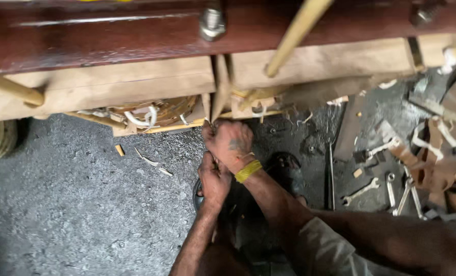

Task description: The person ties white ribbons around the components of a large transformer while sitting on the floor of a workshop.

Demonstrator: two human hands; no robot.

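Below the dark red beam (pixel 136 30), both hands are working at a pale wooden wedge (pixel 219 87) set upright in the frame.

Across the top, the smooth red-brown beam with its steel bolt (pixel 212 23) is lying over pale, rough-sawn timber rails (pixel 110 87), while the coarse grey floor (pixel 74 204) is spreading underneath. Directly above the hands, the wedge is standing with its long axis vertical, point down. Nearer to it, the right hand (pixel 231 145), wearing a yellow wristband (pixel 248 171), is curling its grip closed just under the wedge tip; what it holds cannot be told. Lower, the left hand (pixel 214 179) is also closing into a fist, contents hidden. Off right, flat steel spanners (pixel 361 191) are lying among curled wood shavings (pixel 148 161).
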